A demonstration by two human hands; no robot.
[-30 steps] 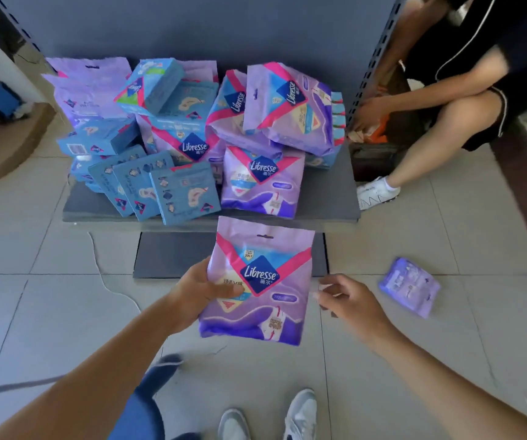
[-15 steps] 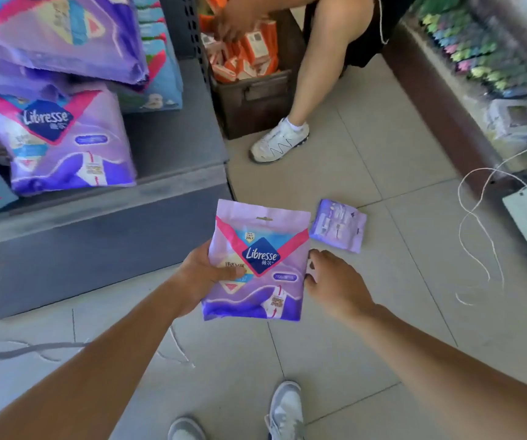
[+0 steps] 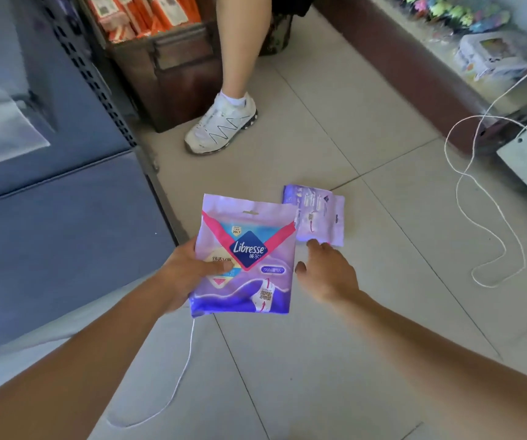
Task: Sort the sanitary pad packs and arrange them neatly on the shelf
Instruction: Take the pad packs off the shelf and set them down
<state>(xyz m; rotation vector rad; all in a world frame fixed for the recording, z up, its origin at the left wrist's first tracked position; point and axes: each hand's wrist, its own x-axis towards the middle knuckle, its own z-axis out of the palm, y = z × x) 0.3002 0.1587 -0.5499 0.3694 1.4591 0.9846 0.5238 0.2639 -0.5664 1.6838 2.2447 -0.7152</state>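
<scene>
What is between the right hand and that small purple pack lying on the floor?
Nothing visible. The right hand reaches, fingers extended, to the near edge of the small purple pack on the tiled floor. The Libresse pack, gripped by the left hand, overlaps only its left edge.

Upright purple Libresse pack (image 3: 246,255); smaller lilac pack (image 3: 317,217) flat on floor.

Held pack (image 3: 249,246): lilac, pink V-stripe, navy diamond with white lettering, dark purple wave at base. Floor pack (image 3: 321,217): pale lilac, white print. Floor (image 3: 383,147): beige tiles. Sneaker (image 3: 221,123): white, dark zigzag laces. Shelf (image 3: 59,223): grey-blue. Cord (image 3: 484,198): white.
</scene>
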